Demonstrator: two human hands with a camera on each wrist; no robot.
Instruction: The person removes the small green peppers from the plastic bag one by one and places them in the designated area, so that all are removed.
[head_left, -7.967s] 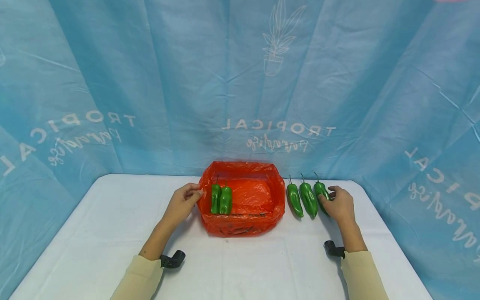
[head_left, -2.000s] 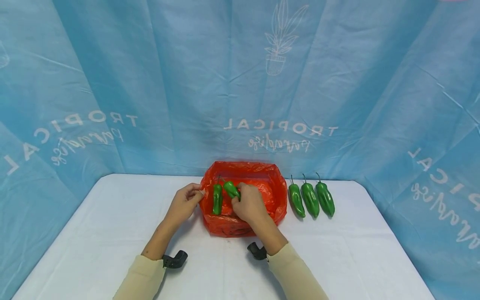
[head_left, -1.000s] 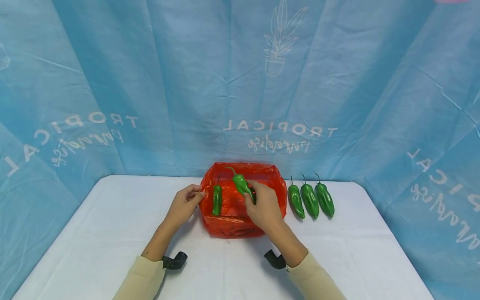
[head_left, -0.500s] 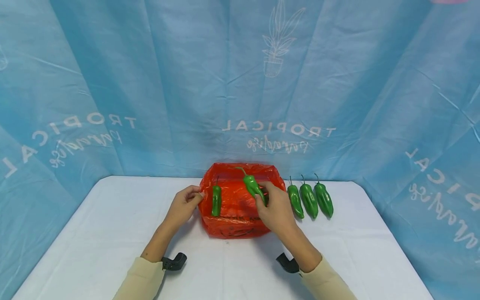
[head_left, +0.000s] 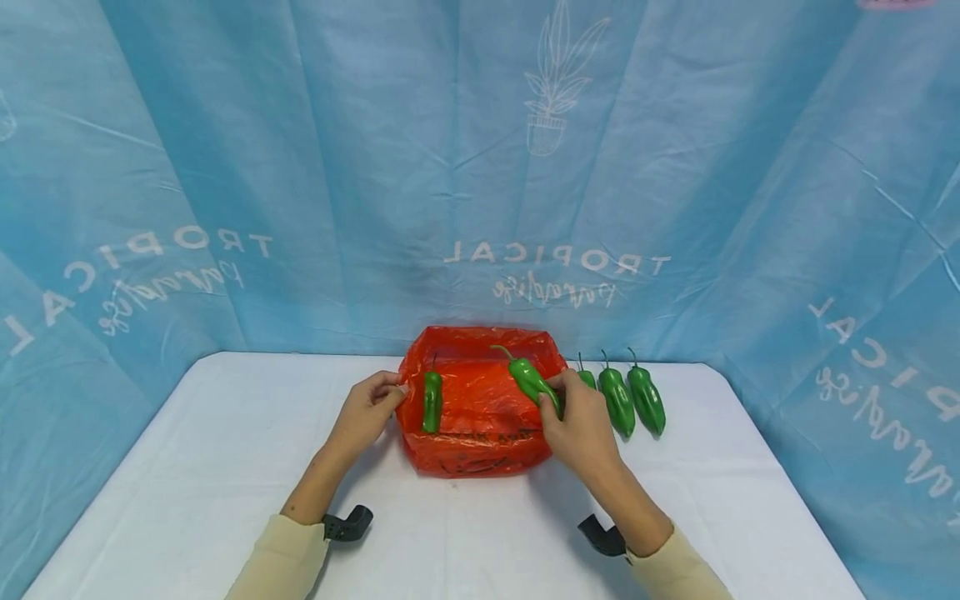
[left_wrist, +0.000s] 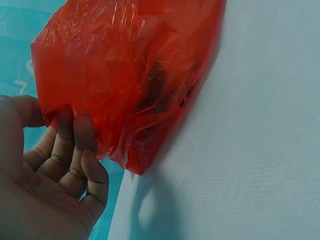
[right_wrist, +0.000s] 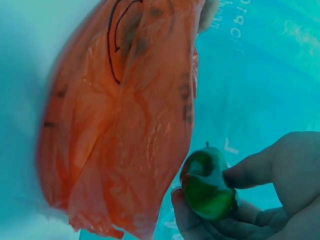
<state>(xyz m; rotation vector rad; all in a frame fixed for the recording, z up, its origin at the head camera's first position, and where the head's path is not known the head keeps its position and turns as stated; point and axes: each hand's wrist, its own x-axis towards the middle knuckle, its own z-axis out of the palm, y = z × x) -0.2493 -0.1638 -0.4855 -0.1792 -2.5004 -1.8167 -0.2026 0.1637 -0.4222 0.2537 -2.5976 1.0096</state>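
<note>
We saw the right hand (head_left: 585, 421) pinching a glossy, elongated green pepper (head_left: 528, 379) between thumb and fingers, over the right side of an open, crinkled red plastic bag (head_left: 480, 457). The pepper reached out leftward and ahead of that hand, its long axis slanting, stem toward the bag's far side. Our left hand (head_left: 370, 406), farther off, pinched the bag's left rim. We had a second green pepper (head_left: 432, 402) inside the bag's left end and three green peppers (head_left: 618, 402) right of the bag.

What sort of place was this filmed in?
Probably a makeshift recording booth: blue printed curtains hang around the far side and both ends of a white-covered table, with black wrist-worn devices in view.
</note>
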